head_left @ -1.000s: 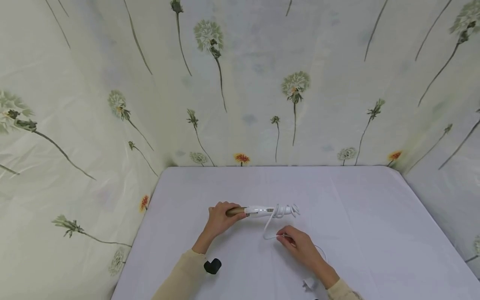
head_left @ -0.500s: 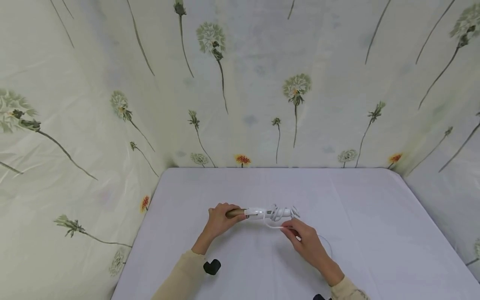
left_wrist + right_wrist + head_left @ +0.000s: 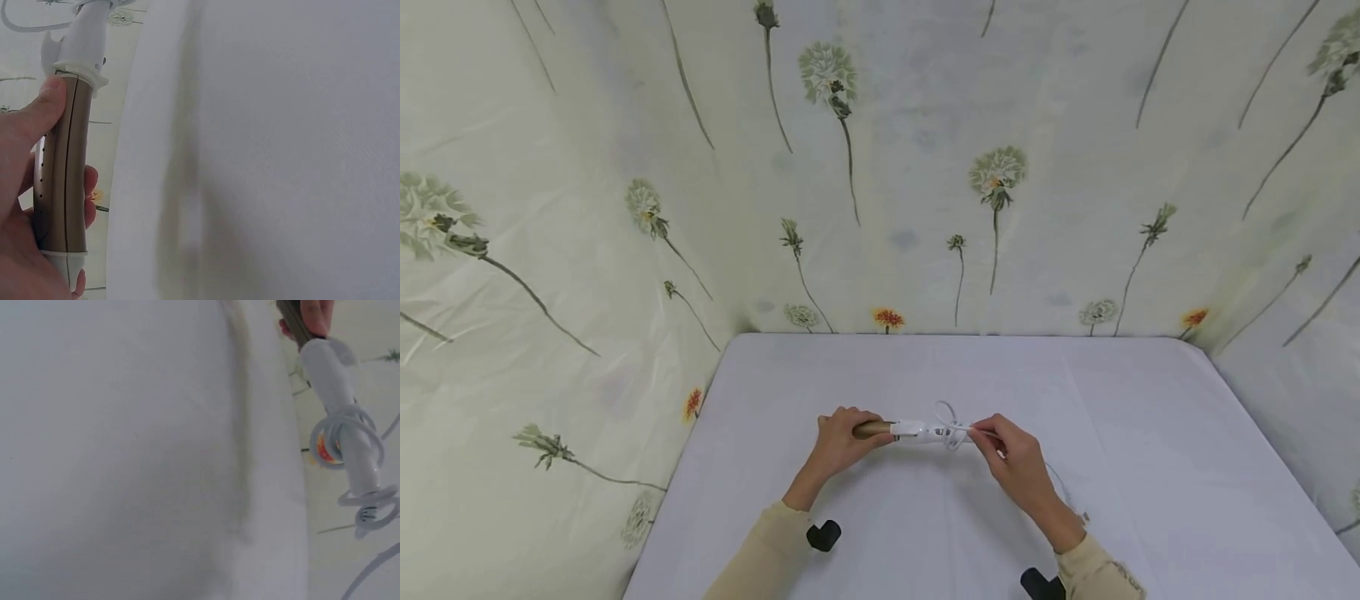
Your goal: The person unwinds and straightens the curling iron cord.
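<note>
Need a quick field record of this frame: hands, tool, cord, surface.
left hand: left hand grips the gold barrel of the curling iron
right hand: right hand pinches the white cord at the iron's handle end
cord: coils wound round the white handle, one loop standing free
tool pose: lying crosswise, held between both hands over the table
surface: white table

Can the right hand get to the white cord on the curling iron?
Probably yes: the right hand is already at the white cord looped round the curling iron, and nothing stands between them.
</note>
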A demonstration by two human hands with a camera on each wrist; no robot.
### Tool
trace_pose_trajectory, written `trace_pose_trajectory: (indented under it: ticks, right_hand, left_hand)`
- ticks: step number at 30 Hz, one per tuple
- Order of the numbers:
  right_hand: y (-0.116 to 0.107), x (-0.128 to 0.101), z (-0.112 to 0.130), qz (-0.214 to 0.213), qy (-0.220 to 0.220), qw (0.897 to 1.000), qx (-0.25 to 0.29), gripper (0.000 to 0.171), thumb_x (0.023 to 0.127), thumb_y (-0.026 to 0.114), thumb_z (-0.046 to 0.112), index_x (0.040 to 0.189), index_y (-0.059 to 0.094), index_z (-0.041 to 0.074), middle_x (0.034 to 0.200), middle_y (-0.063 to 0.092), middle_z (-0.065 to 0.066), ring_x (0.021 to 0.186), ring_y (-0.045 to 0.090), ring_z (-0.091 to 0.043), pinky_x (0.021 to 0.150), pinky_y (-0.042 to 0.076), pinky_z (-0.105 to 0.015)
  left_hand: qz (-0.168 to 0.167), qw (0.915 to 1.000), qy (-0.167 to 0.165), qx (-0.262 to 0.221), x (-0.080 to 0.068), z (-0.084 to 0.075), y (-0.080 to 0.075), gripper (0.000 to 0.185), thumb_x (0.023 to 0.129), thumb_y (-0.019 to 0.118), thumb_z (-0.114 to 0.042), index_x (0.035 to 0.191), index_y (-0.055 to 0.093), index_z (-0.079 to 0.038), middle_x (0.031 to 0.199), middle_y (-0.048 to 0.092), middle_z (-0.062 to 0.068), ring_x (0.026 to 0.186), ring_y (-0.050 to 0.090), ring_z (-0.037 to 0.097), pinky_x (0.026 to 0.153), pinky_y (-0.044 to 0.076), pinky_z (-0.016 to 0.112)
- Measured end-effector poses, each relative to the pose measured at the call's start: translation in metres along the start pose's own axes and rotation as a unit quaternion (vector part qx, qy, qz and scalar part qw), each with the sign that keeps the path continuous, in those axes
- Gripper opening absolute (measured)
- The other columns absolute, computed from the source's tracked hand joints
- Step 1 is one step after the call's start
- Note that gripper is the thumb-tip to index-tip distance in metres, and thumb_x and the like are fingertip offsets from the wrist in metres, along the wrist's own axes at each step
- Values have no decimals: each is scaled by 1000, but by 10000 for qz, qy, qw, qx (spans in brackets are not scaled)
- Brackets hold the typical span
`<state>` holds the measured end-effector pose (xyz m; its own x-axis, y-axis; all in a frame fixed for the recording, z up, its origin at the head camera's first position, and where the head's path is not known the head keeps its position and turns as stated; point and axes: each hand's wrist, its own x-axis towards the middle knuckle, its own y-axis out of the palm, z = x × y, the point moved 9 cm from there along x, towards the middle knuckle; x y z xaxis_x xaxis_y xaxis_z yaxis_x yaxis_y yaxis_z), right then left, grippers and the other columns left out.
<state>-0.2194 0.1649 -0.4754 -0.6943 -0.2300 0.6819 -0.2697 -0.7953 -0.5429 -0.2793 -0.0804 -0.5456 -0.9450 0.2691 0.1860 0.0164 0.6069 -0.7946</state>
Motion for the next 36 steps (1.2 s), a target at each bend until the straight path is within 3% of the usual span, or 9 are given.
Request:
trace_pose_trajectory:
  ticks: [10, 19, 36]
  right_hand:
    - [-3, 9, -16, -108, 46, 9978, -657, 18, 76, 76, 5, 87, 64, 11, 72, 62, 6, 60, 48, 2, 54, 42, -21]
    - [-2, 7, -39, -88, 274, 9969, -729, 16, 77, 76, 7, 86, 65, 13, 70, 62, 9, 59, 46, 1, 56, 38, -16]
    - [2, 9, -43, 48, 243, 9973, -691, 20, 74, 78, 3, 86, 65, 13, 69, 62, 8, 58, 41, 2, 54, 32, -12]
  left_hand:
    - [95, 9999, 113, -14, -1, -2, 5, 38, 76, 69, -57, 102, 73, -29, 85, 67, -10, 73, 47, 6, 69, 22, 32]
    - [153, 9998, 139, -25, -4, -3, 10, 36, 77, 70, -55, 101, 73, -28, 82, 65, -9, 73, 45, 7, 69, 21, 31]
    - [284, 9994, 172, -106, -12, -2, 9, 36, 77, 70, -54, 102, 72, -28, 83, 64, -10, 76, 46, 7, 70, 20, 31]
